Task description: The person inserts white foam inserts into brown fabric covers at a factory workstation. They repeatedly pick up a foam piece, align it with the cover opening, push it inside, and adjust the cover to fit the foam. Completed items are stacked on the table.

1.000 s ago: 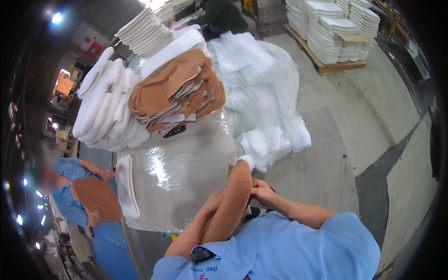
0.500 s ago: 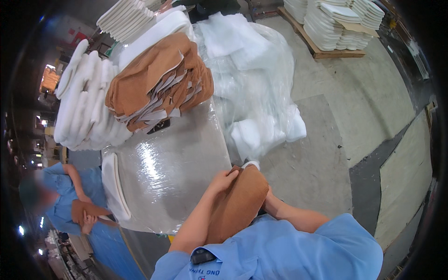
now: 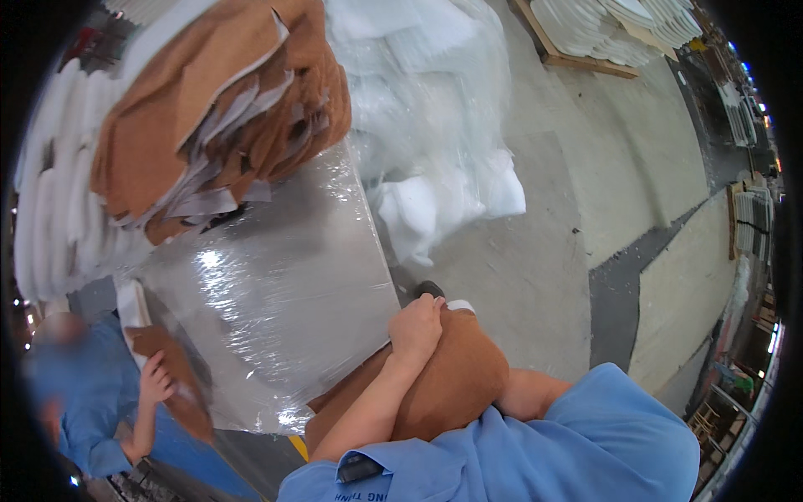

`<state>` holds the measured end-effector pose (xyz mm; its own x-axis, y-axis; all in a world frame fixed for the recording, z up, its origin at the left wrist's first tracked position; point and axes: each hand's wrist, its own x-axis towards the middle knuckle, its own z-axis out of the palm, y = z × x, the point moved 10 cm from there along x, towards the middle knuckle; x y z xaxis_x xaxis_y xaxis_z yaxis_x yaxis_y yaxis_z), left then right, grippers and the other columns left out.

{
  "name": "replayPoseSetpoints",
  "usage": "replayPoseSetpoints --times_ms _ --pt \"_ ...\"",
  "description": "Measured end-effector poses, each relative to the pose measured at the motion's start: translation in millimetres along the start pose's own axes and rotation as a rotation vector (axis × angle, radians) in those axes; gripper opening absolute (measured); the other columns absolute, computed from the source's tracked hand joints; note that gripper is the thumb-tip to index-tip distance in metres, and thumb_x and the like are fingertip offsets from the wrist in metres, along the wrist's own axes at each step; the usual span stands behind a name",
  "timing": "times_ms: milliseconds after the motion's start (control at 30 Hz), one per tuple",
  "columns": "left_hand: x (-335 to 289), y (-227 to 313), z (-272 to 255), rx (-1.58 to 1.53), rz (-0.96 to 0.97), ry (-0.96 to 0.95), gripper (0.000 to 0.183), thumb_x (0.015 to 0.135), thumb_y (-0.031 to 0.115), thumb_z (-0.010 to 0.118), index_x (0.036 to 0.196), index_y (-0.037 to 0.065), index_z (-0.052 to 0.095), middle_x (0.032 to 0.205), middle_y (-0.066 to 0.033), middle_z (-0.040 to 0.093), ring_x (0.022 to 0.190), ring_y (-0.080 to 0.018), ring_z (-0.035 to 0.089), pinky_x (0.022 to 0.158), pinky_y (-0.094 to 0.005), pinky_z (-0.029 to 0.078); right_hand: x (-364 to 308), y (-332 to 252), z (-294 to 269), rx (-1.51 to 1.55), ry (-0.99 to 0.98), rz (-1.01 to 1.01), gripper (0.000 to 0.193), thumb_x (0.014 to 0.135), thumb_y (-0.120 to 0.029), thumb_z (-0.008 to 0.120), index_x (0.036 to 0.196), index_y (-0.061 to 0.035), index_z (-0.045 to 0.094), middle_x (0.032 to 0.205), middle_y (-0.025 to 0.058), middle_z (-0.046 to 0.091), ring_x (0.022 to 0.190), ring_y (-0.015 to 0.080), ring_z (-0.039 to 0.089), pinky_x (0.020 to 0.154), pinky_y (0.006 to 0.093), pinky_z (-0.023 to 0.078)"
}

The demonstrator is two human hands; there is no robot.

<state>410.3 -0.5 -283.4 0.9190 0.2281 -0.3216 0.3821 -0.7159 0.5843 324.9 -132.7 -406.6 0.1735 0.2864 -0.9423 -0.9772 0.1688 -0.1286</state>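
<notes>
A brown fabric cover [image 3: 456, 372] with a rounded, filled-out shape lies against my front. White padding [image 3: 460, 307] shows at its far end. My left hand [image 3: 416, 330] is closed on the cover's far edge, its fingers bunched together. Beneath that forearm, a loose flap of the brown fabric [image 3: 347, 393] hangs toward the table. My right forearm [image 3: 535, 393] reaches in behind the cover's right side, and the cover hides that hand.
A plastic-wrapped table [image 3: 301, 284] stands ahead on the left. It bears a heap of brown covers [image 3: 201, 109] beside stacked white pads [image 3: 71, 184]. Wrapped white padding [image 3: 435, 125] lies beyond. A co-worker [image 3: 100, 393] at left holds a brown piece [image 3: 180, 385]. A loaded pallet [image 3: 585, 63] stands far right.
My left hand has shifted along the cover's edge, and the brown fabric spreads wider. My right hand has gone out of sight behind it. The co-worker's brown piece has moved to the table's edge.
</notes>
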Motion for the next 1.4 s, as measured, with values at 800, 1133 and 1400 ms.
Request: replayPoseSetpoints --times_ms 800,1133,1400 --pt "-16.6 -4.8 -15.0 -0.244 -0.054 -0.15 0.023 0.103 0.022 0.069 0.112 0.001 0.065 0.094 -0.0167 0.075 0.086 -0.0299 0.072 0.078 -0.044 0.054 -11.8 -56.7 -64.4 -0.42 0.188 -0.568 0.022 0.106 -0.025 0.068 0.108 -0.0036 0.075 0.085 0.0004 0.073 0.078 0.0113 0.064 0.069 0.0311 0.051" --pt "0.9 -10.5 3.1 -0.276 -0.185 -0.407 0.031 0.099 0.027 0.072 0.091 -0.003 0.068 0.09 -0.0219 0.073 0.084 -0.0379 0.069 0.079 -0.0465 0.052 -87.5 -135.5 9.3 -0.612 -0.279 -0.414 0.022 0.102 -0.009 0.072 0.121 -0.0027 0.064 0.087 0.0021 0.068 0.077 0.0109 0.066 0.065 0.0278 0.055" --pt "-20.1 22.7 -26.3 -0.311 0.048 0.017 0.018 0.1 0.013 0.067 0.088 -0.001 0.064 0.086 -0.0204 0.063 0.085 -0.043 0.06 0.075 -0.052 0.046 -99.6 -145.2 30.2 -0.97 -0.283 -0.492 0.026 0.102 -0.005 0.071 0.122 -0.0063 0.054 0.08 -0.0003 0.06 0.077 0.0111 0.057 0.07 0.0324 0.051"
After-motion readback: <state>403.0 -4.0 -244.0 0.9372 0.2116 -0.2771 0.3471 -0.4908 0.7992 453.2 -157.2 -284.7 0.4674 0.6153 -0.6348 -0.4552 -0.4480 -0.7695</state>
